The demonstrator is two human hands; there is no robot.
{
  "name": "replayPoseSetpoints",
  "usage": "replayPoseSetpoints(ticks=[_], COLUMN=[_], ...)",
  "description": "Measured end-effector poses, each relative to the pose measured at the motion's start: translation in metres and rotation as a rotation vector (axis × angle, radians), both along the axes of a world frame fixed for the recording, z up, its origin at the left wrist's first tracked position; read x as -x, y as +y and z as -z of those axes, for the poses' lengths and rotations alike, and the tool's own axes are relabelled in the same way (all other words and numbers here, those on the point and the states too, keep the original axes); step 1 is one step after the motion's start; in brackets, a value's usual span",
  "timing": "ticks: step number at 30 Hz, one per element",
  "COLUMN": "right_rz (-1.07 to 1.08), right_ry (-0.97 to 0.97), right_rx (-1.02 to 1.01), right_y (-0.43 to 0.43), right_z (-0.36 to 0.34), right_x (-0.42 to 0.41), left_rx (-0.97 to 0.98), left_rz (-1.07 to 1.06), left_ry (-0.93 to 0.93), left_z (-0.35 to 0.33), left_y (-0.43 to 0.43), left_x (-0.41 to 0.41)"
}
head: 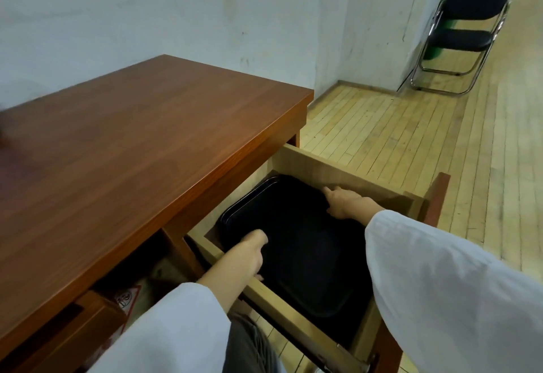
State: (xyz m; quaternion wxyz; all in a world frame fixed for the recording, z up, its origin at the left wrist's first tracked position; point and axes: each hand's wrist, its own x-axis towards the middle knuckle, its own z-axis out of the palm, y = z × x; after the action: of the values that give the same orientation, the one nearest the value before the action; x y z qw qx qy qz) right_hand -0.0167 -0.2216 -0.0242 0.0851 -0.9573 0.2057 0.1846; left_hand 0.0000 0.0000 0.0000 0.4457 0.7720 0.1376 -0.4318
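While the desk (132,137) fills the left, its drawer (338,167) stands pulled out w/ a tray (293,240) flat inside. The tray's long axis runs along the drawer's pull, w/ a hand at each long side. Tray: black, matte, shallow, raised rim, rounded corners. Left hand (249,252) curls fingers over the near rim, gripping. Right hand (346,202) is at the far rim, grip can't tell.

office | wooden desk (141,143) beside left hand (246,258) | folding chair (461,38) well beyond right hand (346,202) | bare wall (147,14)
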Motion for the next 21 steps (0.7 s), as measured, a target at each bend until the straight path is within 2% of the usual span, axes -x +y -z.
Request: replayPoseSetpoints(ticks=[7, 10, 16, 21], right_rz=[0.006, 0.038, 0.110, 0.210], right_ry=[0.044, 0.085, 0.130, 0.154], right_rx=[0.160, 0.175, 0.159, 0.051], right_y=[0.006, 0.008, 0.014, 0.015], right_z=[-0.051, -0.062, -0.075, -0.084], right_x=[0.014, 0.023, 0.049, 0.084], left_rx=[-0.214, -0.322, -0.413, -0.436], left_rz=[0.285, 0.332, 0.401, 0.463], left_ry=[-0.215, -0.359, -0.506, -0.668], left_z=[-0.037, -0.049, -0.082, -0.102], left_y=[-0.006, -0.002, 0.008, 0.009], left_x=[-0.010, -0.012, -0.001, 0.018])
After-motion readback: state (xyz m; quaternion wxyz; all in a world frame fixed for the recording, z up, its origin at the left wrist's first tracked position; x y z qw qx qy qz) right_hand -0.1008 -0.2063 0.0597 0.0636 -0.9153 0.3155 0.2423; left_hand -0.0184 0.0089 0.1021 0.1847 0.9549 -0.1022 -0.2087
